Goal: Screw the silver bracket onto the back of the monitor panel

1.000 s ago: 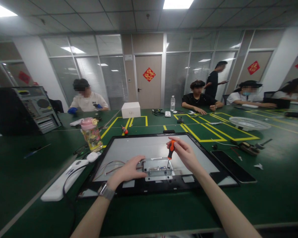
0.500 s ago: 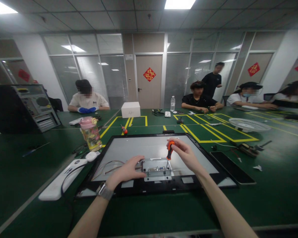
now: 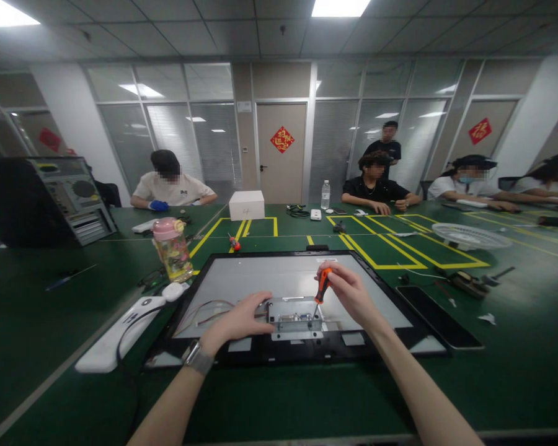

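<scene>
A monitor panel (image 3: 242, 279) lies face down on the green table, its grey back up inside a black frame. A small metal circuit-board cover (image 3: 294, 317) sits near its front edge. My left hand (image 3: 242, 319) rests on the panel, fingers against the cover's left side. My right hand (image 3: 348, 294) grips an orange-and-black screwdriver (image 3: 322, 286), held nearly upright with its tip on the cover's right part. Thin coloured wires (image 3: 204, 310) curve over the panel left of my left hand.
A white plastic part (image 3: 116, 334) with a black cable lies left of the panel, a pink-lidded bottle (image 3: 172, 249) behind it. A black strip (image 3: 439, 316) and small tools lie to the right. A computer case (image 3: 51, 201) stands far left. Several people sit across the table.
My hands and the screwdriver stay almost in place on the cover; the screwdriver shifts slightly. The standing person at the back has walked left, and the seated person at left has moved their gloved hands.
</scene>
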`<state>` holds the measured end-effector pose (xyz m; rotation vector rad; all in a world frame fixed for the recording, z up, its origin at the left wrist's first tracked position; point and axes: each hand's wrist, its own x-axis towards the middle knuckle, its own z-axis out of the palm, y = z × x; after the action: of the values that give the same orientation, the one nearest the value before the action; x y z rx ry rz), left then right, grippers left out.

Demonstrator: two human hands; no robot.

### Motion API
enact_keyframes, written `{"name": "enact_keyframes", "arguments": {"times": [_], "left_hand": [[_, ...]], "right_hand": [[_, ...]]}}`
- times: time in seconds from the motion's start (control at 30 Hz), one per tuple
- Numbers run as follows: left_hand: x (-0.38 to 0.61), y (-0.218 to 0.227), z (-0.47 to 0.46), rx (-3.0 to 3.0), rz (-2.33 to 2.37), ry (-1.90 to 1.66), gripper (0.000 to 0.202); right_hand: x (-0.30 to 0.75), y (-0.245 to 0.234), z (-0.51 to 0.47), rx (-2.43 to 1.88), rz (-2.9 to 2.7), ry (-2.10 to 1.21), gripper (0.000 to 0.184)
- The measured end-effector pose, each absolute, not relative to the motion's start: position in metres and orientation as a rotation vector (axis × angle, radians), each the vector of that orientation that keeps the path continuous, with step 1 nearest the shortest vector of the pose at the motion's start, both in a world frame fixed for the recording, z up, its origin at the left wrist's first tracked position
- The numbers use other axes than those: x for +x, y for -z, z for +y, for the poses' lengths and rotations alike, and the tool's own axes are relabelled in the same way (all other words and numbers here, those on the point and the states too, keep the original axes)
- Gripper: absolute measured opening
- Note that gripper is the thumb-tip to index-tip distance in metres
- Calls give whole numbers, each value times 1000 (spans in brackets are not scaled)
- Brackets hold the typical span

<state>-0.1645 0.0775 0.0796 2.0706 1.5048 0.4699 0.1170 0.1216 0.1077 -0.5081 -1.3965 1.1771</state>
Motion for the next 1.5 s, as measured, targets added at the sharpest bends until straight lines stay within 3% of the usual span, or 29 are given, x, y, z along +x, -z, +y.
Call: {"name": "enact_keyframes", "arguments": {"times": [0.37, 1.33, 1.5], "left_hand": [[-168, -75, 80, 2073, 1482, -496, 82], [-165, -79, 77, 2098, 1488, -491, 78], [-165, -78, 77, 2101, 1485, -501, 78]], "right_hand": [[115, -110, 122, -364, -1278, -1444, 25], [115, -114, 117, -434, -1328, -1361, 23], [117, -114, 117, -454, -1322, -1405, 31]]}}
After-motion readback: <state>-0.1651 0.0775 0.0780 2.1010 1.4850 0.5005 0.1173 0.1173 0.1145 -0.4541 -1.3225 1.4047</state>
